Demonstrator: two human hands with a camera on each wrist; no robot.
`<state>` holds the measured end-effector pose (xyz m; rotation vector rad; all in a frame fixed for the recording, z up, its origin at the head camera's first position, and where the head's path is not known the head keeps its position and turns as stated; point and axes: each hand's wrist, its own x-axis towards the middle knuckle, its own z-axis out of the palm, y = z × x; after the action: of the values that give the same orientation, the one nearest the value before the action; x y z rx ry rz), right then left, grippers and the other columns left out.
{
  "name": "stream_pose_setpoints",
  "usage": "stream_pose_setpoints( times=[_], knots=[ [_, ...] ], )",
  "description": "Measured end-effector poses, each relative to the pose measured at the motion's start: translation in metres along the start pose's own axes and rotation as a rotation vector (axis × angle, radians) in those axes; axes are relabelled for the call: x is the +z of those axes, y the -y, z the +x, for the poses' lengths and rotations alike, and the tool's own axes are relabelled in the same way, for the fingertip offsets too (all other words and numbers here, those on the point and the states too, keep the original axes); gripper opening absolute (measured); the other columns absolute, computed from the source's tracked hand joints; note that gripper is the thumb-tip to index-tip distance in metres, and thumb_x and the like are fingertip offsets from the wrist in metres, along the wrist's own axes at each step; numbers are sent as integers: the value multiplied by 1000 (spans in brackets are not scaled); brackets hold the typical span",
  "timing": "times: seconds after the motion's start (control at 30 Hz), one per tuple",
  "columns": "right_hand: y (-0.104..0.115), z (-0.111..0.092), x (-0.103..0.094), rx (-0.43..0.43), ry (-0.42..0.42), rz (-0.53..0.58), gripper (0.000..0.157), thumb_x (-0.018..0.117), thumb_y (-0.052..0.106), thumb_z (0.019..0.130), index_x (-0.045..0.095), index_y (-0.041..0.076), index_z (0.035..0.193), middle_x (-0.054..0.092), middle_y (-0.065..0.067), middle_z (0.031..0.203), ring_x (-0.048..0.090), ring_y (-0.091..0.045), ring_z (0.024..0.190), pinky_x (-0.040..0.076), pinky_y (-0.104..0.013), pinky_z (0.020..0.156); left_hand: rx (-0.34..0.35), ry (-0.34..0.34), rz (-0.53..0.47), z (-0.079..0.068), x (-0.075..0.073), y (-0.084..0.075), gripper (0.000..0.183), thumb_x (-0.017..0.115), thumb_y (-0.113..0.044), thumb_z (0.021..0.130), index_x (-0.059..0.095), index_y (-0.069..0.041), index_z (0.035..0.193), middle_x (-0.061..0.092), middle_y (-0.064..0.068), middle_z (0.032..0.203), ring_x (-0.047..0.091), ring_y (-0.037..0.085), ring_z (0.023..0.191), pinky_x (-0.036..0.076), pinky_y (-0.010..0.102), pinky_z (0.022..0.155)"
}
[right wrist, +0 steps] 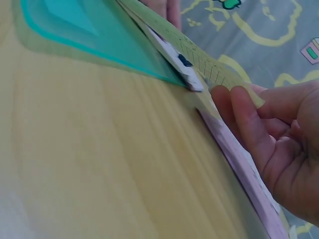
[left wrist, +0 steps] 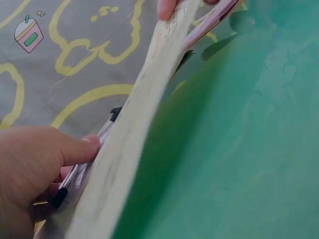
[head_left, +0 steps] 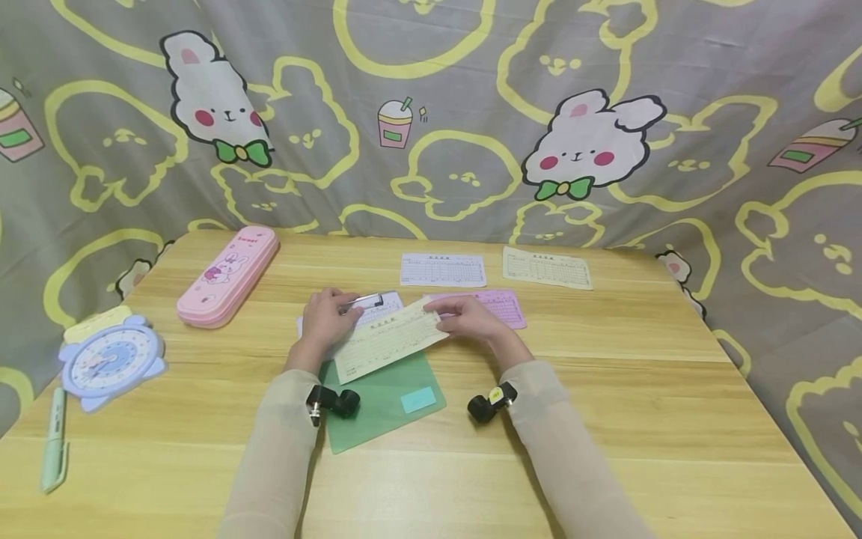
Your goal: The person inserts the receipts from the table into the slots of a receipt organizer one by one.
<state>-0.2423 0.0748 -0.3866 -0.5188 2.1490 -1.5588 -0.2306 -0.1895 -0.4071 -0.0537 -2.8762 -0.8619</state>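
My left hand (head_left: pixel 325 323) pinches the metal clip (head_left: pixel 367 301) with black ends at the far edge of a green clipboard (head_left: pixel 364 423). A white printed form (head_left: pixel 389 302) lies beneath that clip. Between thumb and fingers, my right hand (head_left: pixel 474 318) grips the right end of a pale yellow printed form (head_left: pixel 393 340). This form slants over the board, its left end close by the left hand. In the right wrist view the thumb and fingertips pinch the corner of the yellow form (right wrist: pixel 209 64). Near the right hand lies a purple form (head_left: pixel 508 308), partly hidden by it.
A white form (head_left: pixel 442 270) and a cream form (head_left: pixel 547 268) lie at the back. To the left are a pink pencil case (head_left: pixel 229 277), a blue toy clock (head_left: pixel 113 358) and a pale green highlighter (head_left: pixel 55 442). A patterned curtain (head_left: pixel 458 90) hangs behind the wooden table (head_left: pixel 640 419).
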Motion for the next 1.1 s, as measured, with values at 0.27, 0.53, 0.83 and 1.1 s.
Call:
stream_pose_setpoints(
  times=[0.27,0.53,0.83,1.1],
  knots=[
    [-6,16,20,5,-13,100,40,57,-8,74,54,-2,113,55,-16,106,57,-21,85,47,-31,69,24,14,36,1,-2,-1,37,57,-30,81,58,-10,113,47,13,106,38,29,94,30,42,78],
    [-1,25,33,49,-37,94,40,57,-8,74,55,1,113,53,-16,108,56,-22,87,47,-29,68,52,10,44,1,-2,-1,37,57,-30,81,59,-10,112,48,15,106,39,30,94,30,42,78],
    [3,34,40,88,-46,109,38,56,-10,75,56,1,112,54,-16,106,57,-22,84,48,-30,66,74,2,74,2,-1,-1,37,58,-29,81,59,-9,112,48,15,104,39,30,91,31,41,76],
    [7,38,44,117,-34,102,39,55,-10,76,54,1,114,52,-17,108,57,-22,85,48,-29,65,65,1,73,1,0,0,37,58,-30,82,59,-9,112,48,15,105,39,29,90,31,41,75]
  ],
)
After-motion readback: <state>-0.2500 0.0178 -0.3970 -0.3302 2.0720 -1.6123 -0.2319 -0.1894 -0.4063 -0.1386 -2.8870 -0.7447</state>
